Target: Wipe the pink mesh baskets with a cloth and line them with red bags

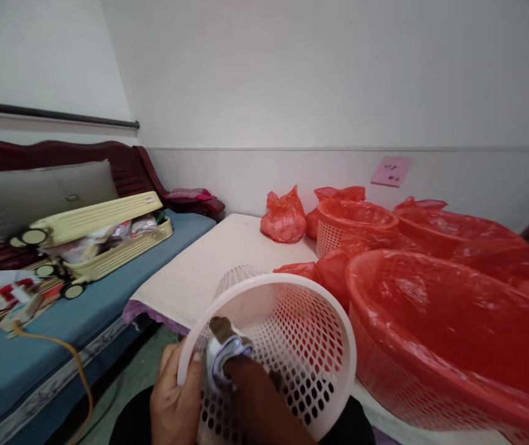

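Observation:
A white perforated plastic basket [351,346] is tilted over my lap, its round mouth turned toward me. My left hand [176,386] grips its rim on the left, thumb inside and fingers outside. My right hand [248,380] reaches into the basket, closed on a bunched cloth [228,355]. The cloth is whitish and lavender with brownish patches, and it lies against the inner left wall. Most of my right fingers are hidden or blurred.
Red-bag-lined baskets [403,321] stand to the right, with a tied red bag [283,216] behind on the pale table [218,247]. Left, an open yellow suitcase [120,247] full of items lies on a blue-covered bed [190,221]. A yellow cord [76,358] hangs down its side.

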Available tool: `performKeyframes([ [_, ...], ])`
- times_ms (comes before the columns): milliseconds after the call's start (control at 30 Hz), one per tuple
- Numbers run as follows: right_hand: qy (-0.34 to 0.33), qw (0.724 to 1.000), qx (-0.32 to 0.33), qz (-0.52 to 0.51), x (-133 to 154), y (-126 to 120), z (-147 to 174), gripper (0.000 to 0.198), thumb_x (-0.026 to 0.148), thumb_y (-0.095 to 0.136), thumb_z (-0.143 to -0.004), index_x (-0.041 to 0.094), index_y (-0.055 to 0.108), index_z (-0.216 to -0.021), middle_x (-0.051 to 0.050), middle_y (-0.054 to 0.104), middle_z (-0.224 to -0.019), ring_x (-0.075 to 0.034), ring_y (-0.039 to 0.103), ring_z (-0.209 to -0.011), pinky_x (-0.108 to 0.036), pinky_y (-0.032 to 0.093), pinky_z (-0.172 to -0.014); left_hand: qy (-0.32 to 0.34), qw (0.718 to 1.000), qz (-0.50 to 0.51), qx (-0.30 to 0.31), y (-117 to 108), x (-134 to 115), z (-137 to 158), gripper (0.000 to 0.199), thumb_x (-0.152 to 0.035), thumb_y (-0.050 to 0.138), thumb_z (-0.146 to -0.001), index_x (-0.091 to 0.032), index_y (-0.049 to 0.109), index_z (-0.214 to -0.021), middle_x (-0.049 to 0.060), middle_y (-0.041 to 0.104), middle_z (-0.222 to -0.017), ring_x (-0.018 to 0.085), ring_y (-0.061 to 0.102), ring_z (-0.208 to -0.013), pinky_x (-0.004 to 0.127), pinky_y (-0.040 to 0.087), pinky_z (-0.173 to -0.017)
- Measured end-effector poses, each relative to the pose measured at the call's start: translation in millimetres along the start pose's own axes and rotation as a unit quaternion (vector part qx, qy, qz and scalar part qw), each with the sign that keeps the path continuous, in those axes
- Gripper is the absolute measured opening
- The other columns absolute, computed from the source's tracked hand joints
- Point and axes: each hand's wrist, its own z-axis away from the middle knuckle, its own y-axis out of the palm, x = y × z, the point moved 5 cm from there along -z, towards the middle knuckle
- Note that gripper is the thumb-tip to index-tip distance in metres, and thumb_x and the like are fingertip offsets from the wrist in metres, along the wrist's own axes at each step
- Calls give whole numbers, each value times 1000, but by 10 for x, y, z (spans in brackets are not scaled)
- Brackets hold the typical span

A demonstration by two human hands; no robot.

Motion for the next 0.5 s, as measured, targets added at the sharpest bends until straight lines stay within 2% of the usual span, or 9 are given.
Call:
performKeyframes([
  [133, -10, 999, 12, 29, 156, 67, 227, 38, 20, 53, -81, 33, 66, -114, -3, 70, -112, -23, 63, -104, -33, 48, -90, 6, 1000, -12, -8, 16, -43, -94, 29, -45, 56, -83, -20, 66, -95, -2, 55, -78, 17, 54, -76, 24, 41, -71],
  [267, 29, 983, 46, 175, 3, -147, 277, 36, 12, 46, -85, 22, 69, -111, -13, 69, -111, -31, 62, -102, -44, 47, -90, 54, 998, -15, 16, 55, -142, -162, 25, -40, 53, -86, -20, 66, -94, -1, 55, -82, 17, 54, -81, 24, 41, -75],
  [333, 32, 976, 68, 204, -67, -209, 298, 37, 11, 47, -84, 19, 68, -114, -16, 66, -115, -32, 60, -106, -46, 46, -92, 63, 998, -13, 23, 72, -177, -200, 24, -38, 53, -86, -20, 66, -95, -1, 56, -84, 17, 55, -83, 24, 40, -77],
  [433, -12, 980, 94, 176, -61, -96, 356, 42, 22, 61, -79, 22, 64, -121, -14, 61, -125, -34, 55, -115, -46, 45, -97, 59, 998, -3, 26, 91, -204, -289, 27, -37, 55, -85, -19, 67, -100, 1, 59, -90, 18, 56, -89, 25, 41, -81],
  [500, -34, 980, 86, 179, -36, 36, 385, 47, 29, 67, -75, 21, 63, -121, -14, 60, -126, -37, 53, -117, -51, 43, -98, 42, 999, 8, 33, 111, -201, -370, 29, -38, 56, -84, -19, 68, -101, 2, 63, -96, 20, 58, -94, 27, 41, -84],
])
